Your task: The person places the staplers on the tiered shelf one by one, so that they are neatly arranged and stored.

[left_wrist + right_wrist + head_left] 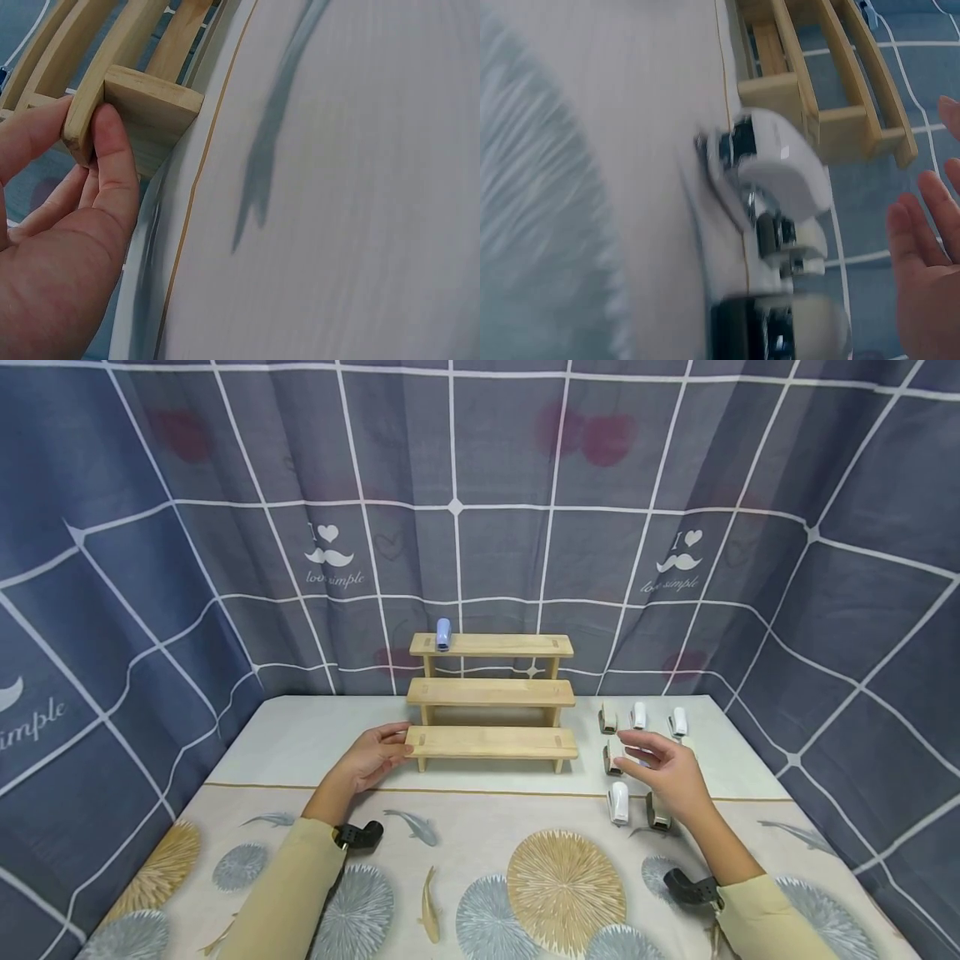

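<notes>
Wooden stand (491, 692) between left-hand fingertips (114, 146)

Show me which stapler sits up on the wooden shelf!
The blue stapler near the left end of the top step. It's the only one up there; the other staplers are on the table.

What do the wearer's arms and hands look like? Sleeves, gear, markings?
Plain pale beige sleeves: left sleeve, right sleeve. A small black device with a rounded end sits by each cuff: left device, right device. The left hand and right hand are bare, with no gloves or rings visible. Can't make out any cables for certain.
</notes>
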`<state>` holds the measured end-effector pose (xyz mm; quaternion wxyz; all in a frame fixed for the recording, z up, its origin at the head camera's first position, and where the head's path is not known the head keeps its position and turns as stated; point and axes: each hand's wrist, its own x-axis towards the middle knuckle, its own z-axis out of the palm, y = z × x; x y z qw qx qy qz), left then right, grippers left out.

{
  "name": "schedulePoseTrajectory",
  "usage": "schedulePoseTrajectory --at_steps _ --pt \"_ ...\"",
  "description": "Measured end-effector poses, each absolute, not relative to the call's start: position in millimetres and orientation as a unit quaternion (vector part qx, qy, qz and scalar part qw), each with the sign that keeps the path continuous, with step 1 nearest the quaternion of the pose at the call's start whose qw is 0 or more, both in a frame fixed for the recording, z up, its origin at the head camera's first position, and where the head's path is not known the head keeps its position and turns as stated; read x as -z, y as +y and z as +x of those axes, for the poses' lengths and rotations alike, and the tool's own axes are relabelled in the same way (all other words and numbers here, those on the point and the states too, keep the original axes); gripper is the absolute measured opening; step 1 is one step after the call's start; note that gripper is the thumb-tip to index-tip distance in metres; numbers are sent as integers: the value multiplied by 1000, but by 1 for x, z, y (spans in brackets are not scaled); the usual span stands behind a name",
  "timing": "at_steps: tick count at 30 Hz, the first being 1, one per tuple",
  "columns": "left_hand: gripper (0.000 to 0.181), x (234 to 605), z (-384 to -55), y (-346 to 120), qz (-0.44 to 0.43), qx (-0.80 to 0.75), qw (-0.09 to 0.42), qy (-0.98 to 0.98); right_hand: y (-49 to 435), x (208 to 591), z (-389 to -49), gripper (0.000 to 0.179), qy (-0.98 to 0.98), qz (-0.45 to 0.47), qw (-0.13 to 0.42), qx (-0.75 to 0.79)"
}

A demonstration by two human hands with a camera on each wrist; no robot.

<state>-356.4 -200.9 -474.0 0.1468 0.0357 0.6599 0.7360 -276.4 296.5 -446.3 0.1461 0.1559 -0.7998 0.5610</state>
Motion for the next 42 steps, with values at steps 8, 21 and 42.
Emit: schedulePoseTrajectory --at_steps 8,21,42 --pt "67 475 -357 -201 41 -739 142 657 317 455 -262 45 -809 145 143 -551" --pt "67 476 -356 -201 44 -742 145 653 339 469 -242 46 -828 115 124 -535" --pt "66 474 -354 -201 43 -744 142 651 354 470 -234 80 -851 88 -2 -517"
